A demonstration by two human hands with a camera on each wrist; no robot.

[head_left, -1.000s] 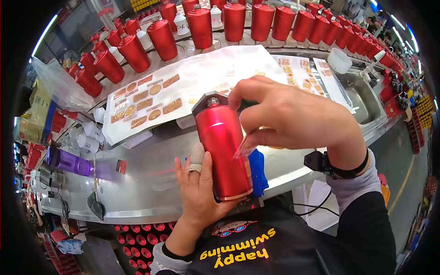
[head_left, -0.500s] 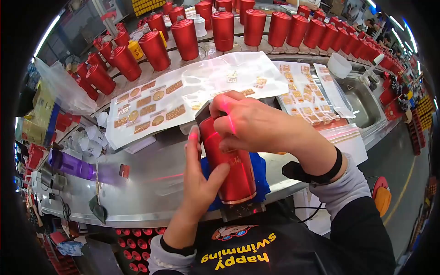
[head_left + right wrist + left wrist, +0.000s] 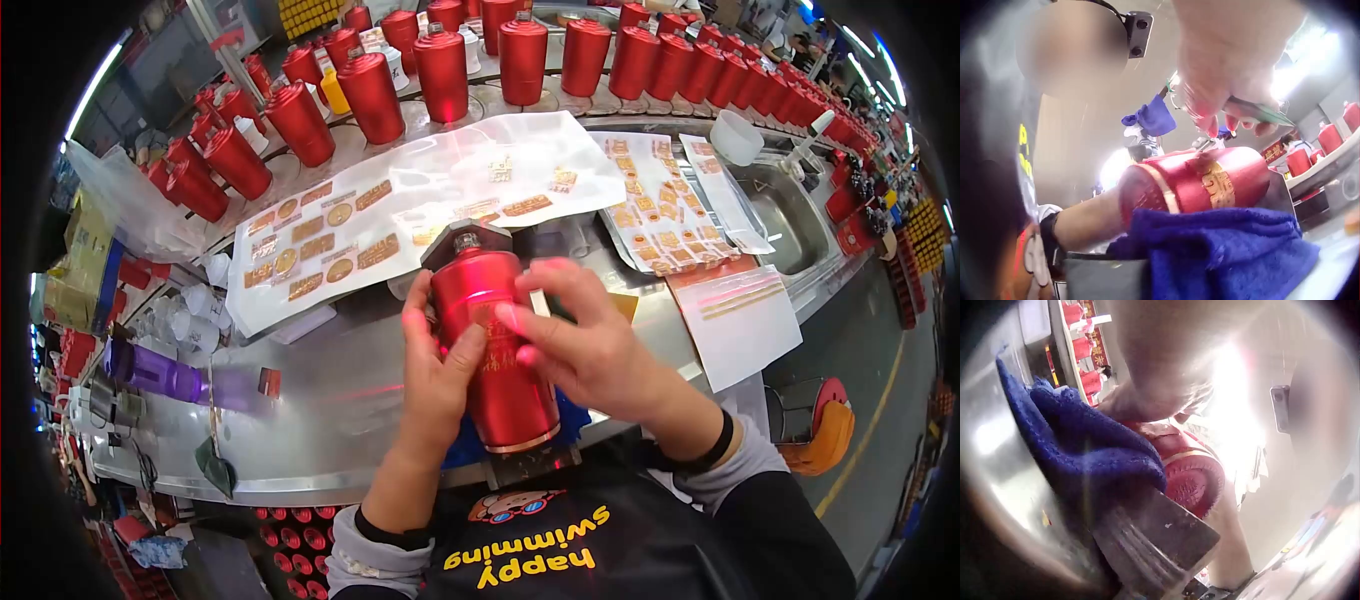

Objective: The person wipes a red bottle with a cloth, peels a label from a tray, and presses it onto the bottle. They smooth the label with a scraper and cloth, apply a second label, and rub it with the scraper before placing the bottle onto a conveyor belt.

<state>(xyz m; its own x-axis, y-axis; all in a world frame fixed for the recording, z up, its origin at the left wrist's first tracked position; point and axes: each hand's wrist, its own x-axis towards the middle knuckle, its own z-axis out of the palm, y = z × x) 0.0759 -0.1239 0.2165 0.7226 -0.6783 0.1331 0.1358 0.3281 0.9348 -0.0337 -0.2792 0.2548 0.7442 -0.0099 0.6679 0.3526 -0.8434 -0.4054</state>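
A red metal bottle (image 3: pixel 515 410) lies tilted with its neck against a dark angular holder (image 3: pixel 435 255). My left hand (image 3: pixel 435 385) grips its left side, the thumb across the front. Gold lettering (image 3: pixel 500 358) shows just beside that thumb. My right hand (image 3: pixel 600 350) is at the bottle's upper right, fingertips close to the lettering. In the right wrist view its curled fingers hold a thin, greenish, pointed strip (image 3: pixel 1260 112), and a gold label (image 3: pixel 1219 187) shows on the bottle's side. A blue cloth (image 3: pixel 1229 250) lies under the bottle.
White sheets (image 3: pixel 410 200) with gold decals lie behind the bottle, beside a decal tray (image 3: pixel 660 215). A curved conveyor (image 3: pixel 480 110) carries several red bottles. A purple bottle (image 3: pixel 150 370) is at left, a white pad (image 3: pixel 740 325) at right, near a sink (image 3: pixel 790 215).
The right hand brought a clear piece of film to the bottle, then shifted right and down. Gold lettering now shows on the front. The left hand moved up the side, its thumb now on the front.
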